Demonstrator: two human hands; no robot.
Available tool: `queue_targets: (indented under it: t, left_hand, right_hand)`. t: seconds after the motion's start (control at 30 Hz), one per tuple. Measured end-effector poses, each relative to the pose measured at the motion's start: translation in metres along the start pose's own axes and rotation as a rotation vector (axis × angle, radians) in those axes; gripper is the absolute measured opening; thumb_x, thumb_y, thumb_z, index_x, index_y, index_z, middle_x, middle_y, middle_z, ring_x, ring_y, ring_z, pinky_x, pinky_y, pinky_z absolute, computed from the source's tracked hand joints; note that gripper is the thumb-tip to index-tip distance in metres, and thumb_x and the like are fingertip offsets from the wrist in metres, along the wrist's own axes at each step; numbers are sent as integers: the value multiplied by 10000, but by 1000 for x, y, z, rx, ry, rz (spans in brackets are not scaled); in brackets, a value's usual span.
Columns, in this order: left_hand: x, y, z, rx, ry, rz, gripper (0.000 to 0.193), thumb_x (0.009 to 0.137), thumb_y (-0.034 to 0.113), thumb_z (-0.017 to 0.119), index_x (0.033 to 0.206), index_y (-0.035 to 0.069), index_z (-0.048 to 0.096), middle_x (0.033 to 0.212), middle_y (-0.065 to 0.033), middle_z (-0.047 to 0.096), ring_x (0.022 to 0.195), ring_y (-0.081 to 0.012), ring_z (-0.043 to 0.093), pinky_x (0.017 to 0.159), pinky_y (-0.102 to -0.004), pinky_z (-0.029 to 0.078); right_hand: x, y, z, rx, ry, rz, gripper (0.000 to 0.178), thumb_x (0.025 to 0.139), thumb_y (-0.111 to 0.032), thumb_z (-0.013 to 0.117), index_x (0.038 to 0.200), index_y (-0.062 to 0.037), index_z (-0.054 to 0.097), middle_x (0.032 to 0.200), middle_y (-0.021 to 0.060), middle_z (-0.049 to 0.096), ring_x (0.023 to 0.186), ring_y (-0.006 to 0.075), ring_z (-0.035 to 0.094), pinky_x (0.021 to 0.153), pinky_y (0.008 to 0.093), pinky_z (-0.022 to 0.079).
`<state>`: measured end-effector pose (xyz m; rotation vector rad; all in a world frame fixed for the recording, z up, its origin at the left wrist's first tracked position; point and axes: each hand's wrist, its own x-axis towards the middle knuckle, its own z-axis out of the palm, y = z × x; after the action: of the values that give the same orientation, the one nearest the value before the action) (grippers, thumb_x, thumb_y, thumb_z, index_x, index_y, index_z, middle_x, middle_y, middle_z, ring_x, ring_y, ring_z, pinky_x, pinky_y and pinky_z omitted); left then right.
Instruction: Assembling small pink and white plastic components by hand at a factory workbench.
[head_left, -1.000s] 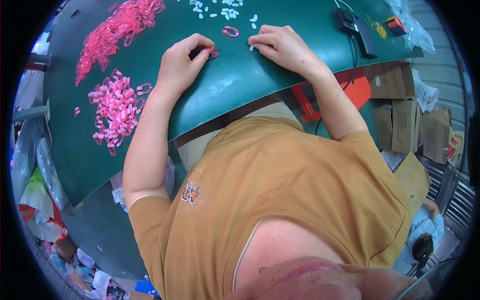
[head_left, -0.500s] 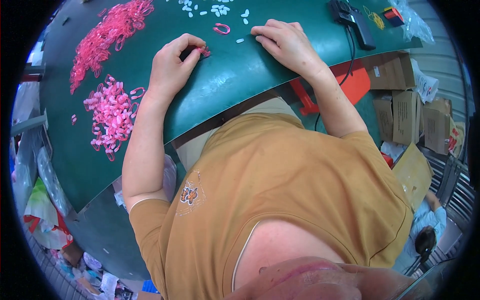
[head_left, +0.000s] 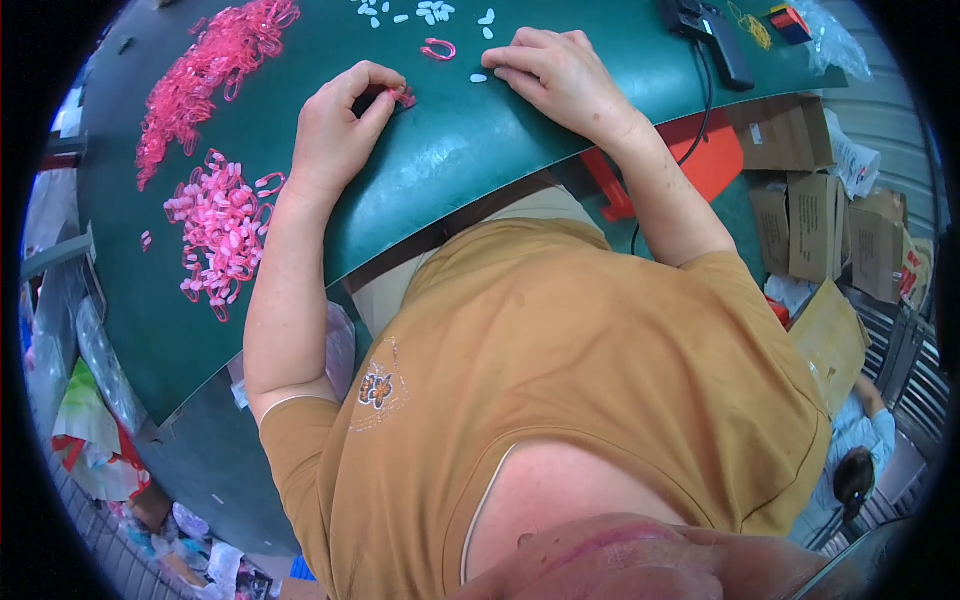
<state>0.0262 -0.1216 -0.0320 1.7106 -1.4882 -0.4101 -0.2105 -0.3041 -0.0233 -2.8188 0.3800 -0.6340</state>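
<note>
My left hand (head_left: pixel 345 120) is closed in a pinch on a small pink loop (head_left: pixel 404 97), just above the green table. My right hand (head_left: pixel 565 85) has its fingers stretched out and slightly apart, with nothing visible between them. Its fingertips are close to a small white oval piece (head_left: pixel 478 78) on the tabletop. Between the hands, a little farther away, lies a single pink U-shaped loop (head_left: pixel 438 50). More white pieces (head_left: pixel 435 12) are scattered at the far edge of the view.
At the left lie a heap of bare pink loops (head_left: pixel 205 75) and a nearer pile of pink loops with pale pieces (head_left: pixel 220 230). A black device (head_left: pixel 715 45) with a cable is at the far right. Cardboard boxes (head_left: pixel 810 220) stand beyond the green table (head_left: pixel 470 150), where another person (head_left: pixel 860 450) is partly visible.
My right hand has moved a little to the left, its fingertips now nearer the single white piece. My left hand keeps its pinch on the pink loop, almost unmoved.
</note>
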Motion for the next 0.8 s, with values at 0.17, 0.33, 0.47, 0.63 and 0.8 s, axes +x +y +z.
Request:
queue_targets:
  t: [0.17, 0.33, 0.47, 0.63, 0.8]
  left_hand:
    - [0, -5, 2, -51, 11, -11, 128, 959, 71, 698, 1079, 63, 743, 1000, -64, 787, 929, -196, 763, 857, -321, 595]
    - [0, -6, 2, -26, 11, -7, 126, 956, 71, 705, 1077, 66, 742, 1008, -62, 786, 928, -198, 762, 854, -320, 595]
    - [1, -4, 2, -12, 14, -3, 129, 955, 68, 704, 1078, 65, 741, 1015, -62, 786, 930, -207, 761, 852, -324, 595]
    - [0, -3, 1, 2, 6, 48, 133, 981, -24, 667, 1087, 1, 742, 1040, -73, 789, 969, -143, 756, 888, -283, 594]
    - [0, -3, 7, -12, 56, 90, 143, 920, 46, 727, 1057, 74, 753, 996, -66, 784, 927, -227, 759, 835, -329, 600]
  right_hand:
    - [0, -2, -1, -51, 1, 26, 178, 988, -225, 699, 1111, -140, 794, 928, 30, 687, 873, 242, 692, 793, 395, 490]
    - [0, -3, 2, -33, 0, 53, 186, 994, -266, 702, 1078, -140, 809, 922, 27, 690, 858, 236, 693, 776, 394, 478]
    - [-1, -13, 5, -59, 39, 64, 164, 976, -270, 731, 1046, -150, 818, 913, 14, 692, 840, 226, 691, 762, 379, 466]
    - [0, -19, 15, -39, 91, 7, 143, 961, -259, 750, 1033, -155, 817, 912, 10, 692, 833, 219, 688, 764, 371, 461]
    - [18, -23, 11, -7, 18, -57, 125, 959, -270, 730, 980, -177, 810, 920, 2, 692, 957, 212, 700, 870, 428, 442]
